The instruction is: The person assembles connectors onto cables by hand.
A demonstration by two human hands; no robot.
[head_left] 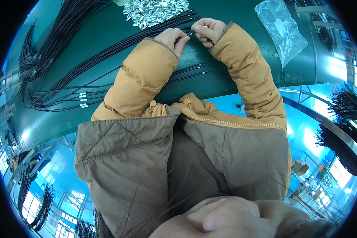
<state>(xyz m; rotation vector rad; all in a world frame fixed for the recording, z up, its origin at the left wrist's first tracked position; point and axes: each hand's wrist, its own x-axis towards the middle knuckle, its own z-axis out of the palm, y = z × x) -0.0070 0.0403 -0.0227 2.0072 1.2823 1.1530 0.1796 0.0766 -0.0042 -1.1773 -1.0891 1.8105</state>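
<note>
My left hand (pixel 173 39) is closed in a pinch on a thin black cable, whose pale tip (pixel 190 33) shows between my two hands. Close by on the right, my right hand (pixel 208 31) has its thumb and fingers pressed together at that tip; what lies inside them is too small to make out. Beneath and beyond my left hand runs a bundle of black cables (pixel 119 47), their ends pointing to the upper right. A heap of small silver metal connectors (pixel 154 12) lies just past the hands. Nearer my body, several separate cable ends (pixel 198 74) rest beside my left sleeve.
The work surface is a green tabletop (pixel 234 75). A thick bundle of black cables (pixel 67 23) spreads at the far left, with silver connectors (pixel 83 100) on cables nearer me. At the right lies a clear plastic bag (pixel 281 29). More black bundles (pixel 339 146) hang off the right side.
</note>
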